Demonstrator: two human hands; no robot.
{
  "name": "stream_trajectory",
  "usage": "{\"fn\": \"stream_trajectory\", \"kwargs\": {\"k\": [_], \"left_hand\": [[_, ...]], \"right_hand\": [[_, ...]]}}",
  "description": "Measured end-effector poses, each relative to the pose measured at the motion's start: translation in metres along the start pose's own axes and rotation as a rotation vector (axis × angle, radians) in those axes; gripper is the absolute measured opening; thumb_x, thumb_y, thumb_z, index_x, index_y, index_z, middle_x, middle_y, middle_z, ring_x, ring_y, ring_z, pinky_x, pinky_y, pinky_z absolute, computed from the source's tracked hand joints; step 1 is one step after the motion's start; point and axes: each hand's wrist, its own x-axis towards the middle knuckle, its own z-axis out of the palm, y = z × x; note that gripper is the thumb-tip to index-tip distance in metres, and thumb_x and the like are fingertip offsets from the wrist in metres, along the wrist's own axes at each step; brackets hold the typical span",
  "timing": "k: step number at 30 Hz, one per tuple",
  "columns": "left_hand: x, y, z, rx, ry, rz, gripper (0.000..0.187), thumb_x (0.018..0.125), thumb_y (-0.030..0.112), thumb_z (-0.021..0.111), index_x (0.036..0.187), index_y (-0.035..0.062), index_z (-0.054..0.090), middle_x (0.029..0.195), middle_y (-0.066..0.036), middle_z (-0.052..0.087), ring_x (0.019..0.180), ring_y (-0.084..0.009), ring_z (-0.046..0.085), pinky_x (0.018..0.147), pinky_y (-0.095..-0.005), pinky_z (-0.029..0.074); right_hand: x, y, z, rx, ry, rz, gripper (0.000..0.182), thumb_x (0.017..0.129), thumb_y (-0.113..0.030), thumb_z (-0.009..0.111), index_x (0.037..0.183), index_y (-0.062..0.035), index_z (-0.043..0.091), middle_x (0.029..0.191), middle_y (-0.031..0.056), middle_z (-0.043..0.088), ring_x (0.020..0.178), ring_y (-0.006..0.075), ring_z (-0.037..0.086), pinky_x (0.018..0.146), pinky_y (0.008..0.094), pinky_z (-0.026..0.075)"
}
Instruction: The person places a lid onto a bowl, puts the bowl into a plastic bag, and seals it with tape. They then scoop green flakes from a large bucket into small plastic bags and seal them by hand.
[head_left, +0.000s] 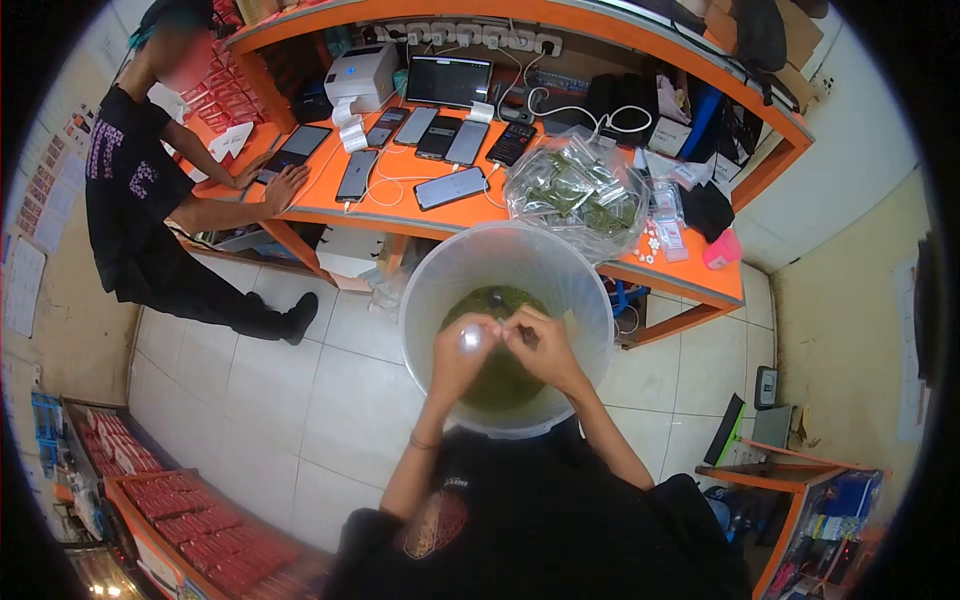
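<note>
Over the mouth of a large translucent plastic bucket (425,290), my two hands meet fingertip to fingertip. My left hand (462,358) is closed in a pinch, and a shiny, clear small plastic bag (472,338) shows against its fingers. Pinching at the same spot, my right hand (545,350) has its thumb and forefinger together; the bag's edge there is mostly hidden. Green loose material (500,395) covers the bucket's bottom below my hands. A small dark object (497,298) lies in it near the far side.
Beyond the bucket, an orange table (410,222) bears several phones (450,187), a label printer (360,78) and a heap of clear packets with green contents (580,190). At the left, another person (140,190) rests both hands by a tablet (295,152). Red packets (200,520) fill shelves at lower left.
</note>
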Motion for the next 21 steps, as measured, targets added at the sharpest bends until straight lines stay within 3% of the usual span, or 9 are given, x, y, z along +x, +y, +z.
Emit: {"fn": "stream_trajectory", "kwargs": {"k": [2, 5, 10, 12, 14, 16, 17, 19, 21], "left_hand": [[-0.004, 0.0, -0.002, 0.045, 0.063, -0.08, 0.011, 0.087, 0.011, 0.067, 0.091, 0.0008, 0.067, 0.084, -0.006, 0.067, 0.077, -0.0118, 0.06, 0.073, -0.0269, 0.048], [-0.002, -0.011, -0.013, 0.035, 0.203, -0.087, 0.011, 0.087, 0.011, 0.067, 0.091, 0.0008, 0.067, 0.081, -0.007, 0.067, 0.075, -0.0124, 0.06, 0.071, -0.0265, 0.048], [0.003, -0.002, -0.03, 0.132, 0.277, -0.177, 0.012, 0.088, 0.014, 0.065, 0.089, 0.0028, 0.067, 0.077, -0.006, 0.067, 0.07, -0.0113, 0.06, 0.067, -0.0275, 0.048], [-0.001, -0.002, -0.035, 0.155, 0.004, -0.131, 0.012, 0.088, 0.015, 0.065, 0.09, 0.0032, 0.067, 0.078, -0.006, 0.067, 0.074, -0.0123, 0.062, 0.071, -0.0291, 0.049], [-0.005, -0.001, -0.032, 0.186, -0.119, -0.08, 0.011, 0.088, 0.012, 0.064, 0.089, 0.0022, 0.067, 0.078, -0.004, 0.066, 0.074, -0.0109, 0.06, 0.07, -0.0265, 0.048], [-0.008, -0.006, -0.029, 0.217, -0.24, -0.025, 0.009, 0.088, 0.01, 0.064, 0.089, 0.0012, 0.066, 0.077, -0.001, 0.064, 0.074, -0.0095, 0.058, 0.07, -0.024, 0.047], [-0.009, -0.016, -0.027, 0.217, -0.237, -0.009, 0.012, 0.088, 0.012, 0.065, 0.094, 0.0023, 0.066, 0.083, -0.001, 0.064, 0.074, -0.0104, 0.058, 0.07, -0.024, 0.047], [-0.011, -0.02, -0.026, 0.219, -0.231, 0.013, 0.016, 0.088, 0.015, 0.067, 0.099, 0.0034, 0.066, 0.088, -0.002, 0.065, 0.074, -0.0112, 0.059, 0.07, -0.024, 0.048], [-0.012, -0.019, -0.027, 0.198, 0.001, -0.218, 0.036, 0.088, 0.02, 0.069, 0.12, 0.0069, 0.058, 0.102, -0.003, 0.064, 0.072, -0.011, 0.057, 0.066, -0.0233, 0.048]], "right_hand": [[-0.007, -0.004, 0.001, 0.005, 0.007, 0.008, 0.008, 0.084, -0.007, 0.062, 0.085, 0.0013, 0.062, 0.076, 0.0065, 0.055, 0.069, 0.0157, 0.052, 0.062, 0.0279, 0.041], [-0.023, 0.002, -0.001, -0.008, 0.066, -0.017, 0.003, 0.081, -0.002, 0.062, 0.084, -0.0013, 0.061, 0.072, 0.0026, 0.05, 0.058, 0.0091, 0.047, 0.054, 0.0249, 0.039], [-0.039, 0.016, -0.006, 0.016, 0.026, 0.048, 0.007, 0.084, -0.008, 0.066, 0.087, -0.0027, 0.064, 0.071, 0.0021, 0.051, 0.057, 0.0092, 0.047, 0.052, 0.0245, 0.038], [-0.038, 0.011, -0.006, 0.031, 0.023, 0.111, 0.01, 0.085, -0.011, 0.067, 0.09, -0.0032, 0.065, 0.069, 0.0022, 0.05, 0.056, 0.0097, 0.047, 0.052, 0.0252, 0.038], [-0.033, -0.003, -0.007, 0.014, -0.185, 0.331, 0.018, 0.088, -0.02, 0.066, 0.095, -0.0039, 0.068, 0.068, 0.0024, 0.054, 0.056, 0.0107, 0.049, 0.054, 0.0272, 0.04], [-0.034, 0.03, 0.002, 0.001, -0.29, 0.257, 0.021, 0.089, -0.023, 0.065, 0.096, -0.0035, 0.069, 0.068, 0.0028, 0.056, 0.056, 0.0113, 0.05, 0.054, 0.0279, 0.041], [-0.033, 0.045, 0.006, -0.013, -0.397, 0.182, 0.026, 0.09, -0.027, 0.063, 0.097, -0.0031, 0.069, 0.069, 0.0031, 0.057, 0.055, 0.0118, 0.052, 0.055, 0.0286, 0.042], [-0.026, 0.055, 0.004, 0.0, -0.382, 0.092, 0.029, 0.091, -0.03, 0.063, 0.095, -0.0027, 0.07, 0.071, 0.0025, 0.059, 0.055, 0.0126, 0.052, 0.055, 0.0295, 0.043], [-0.015, 0.053, -0.006, 0.016, -0.366, 0.005, 0.032, 0.091, -0.033, 0.062, 0.094, -0.0023, 0.07, 0.073, 0.0019, 0.061, 0.054, 0.0134, 0.052, 0.055, 0.0304, 0.044]]}}
